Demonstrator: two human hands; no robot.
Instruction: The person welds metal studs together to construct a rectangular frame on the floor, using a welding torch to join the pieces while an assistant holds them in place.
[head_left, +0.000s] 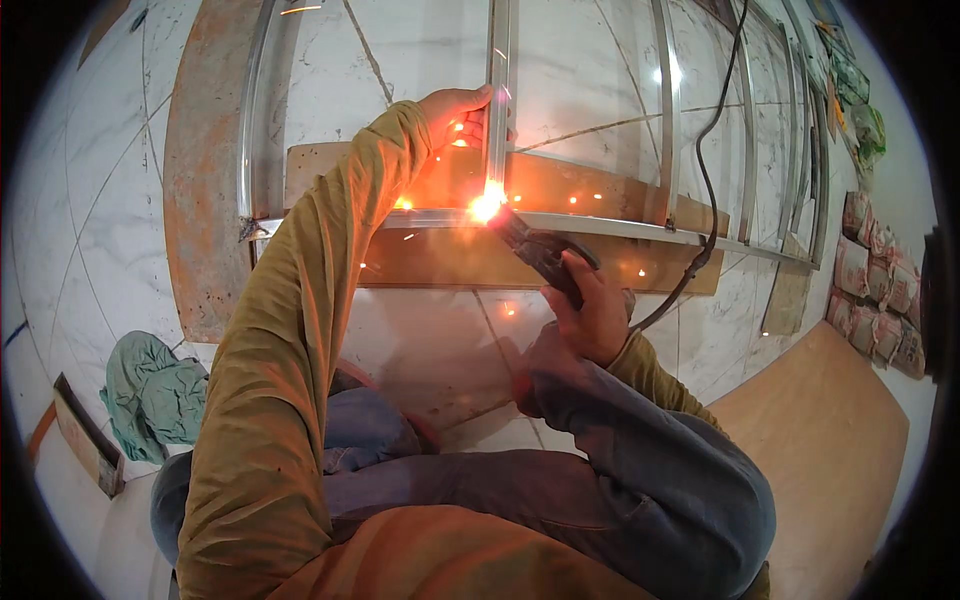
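My left hand (458, 112) grips an upright-running square metal bar (498, 75) where it lies across the frame, above its joint with a long horizontal metal rail (610, 225). My right hand (590, 310) is closed on a black welding holder (540, 255) with a cable (705, 215) trailing off to the right. A bright arc (489, 206) glows where the bar meets the rail, hiding the holder's tip and the joint, and orange sparks scatter around it. A brown board (440, 265) lies beneath the rail.
More bars (748, 150) of the frame extend rightward. A rusty plate (200, 180) lies at left, near a green cloth (150, 395) and a metal offcut (88, 440). Stacked sacks (870, 285) and a plywood sheet (820, 460) are at right. My bent legs fill the lower middle.
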